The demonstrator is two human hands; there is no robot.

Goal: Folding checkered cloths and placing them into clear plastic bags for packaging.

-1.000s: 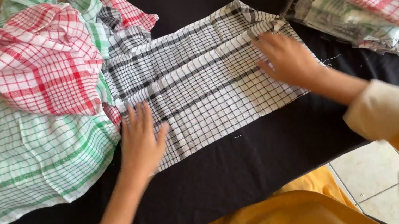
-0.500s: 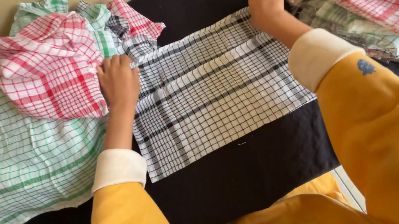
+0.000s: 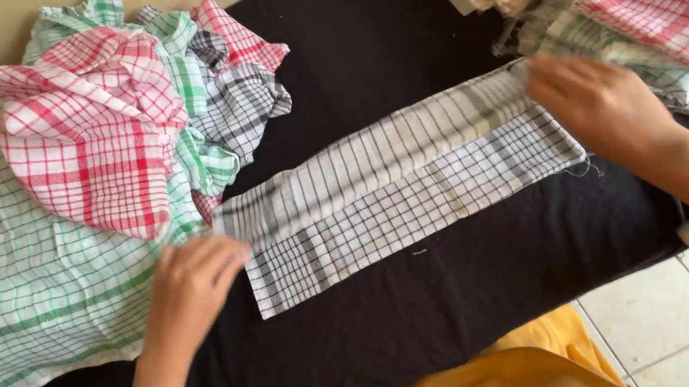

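Left hand (image 3: 190, 285) pinches the near-left end of the black-and-white checked cloth (image 3: 402, 185); right hand (image 3: 600, 105) grips its far-right end, fingertips hidden under the fold. Cloth lies folded lengthwise in a long strip on the black mat (image 3: 436, 316). Left: heap of red and green checked cloths (image 3: 71, 189), partly cut off. Far right: stack of bagged folded cloths (image 3: 663, 9), cropped by the frame.
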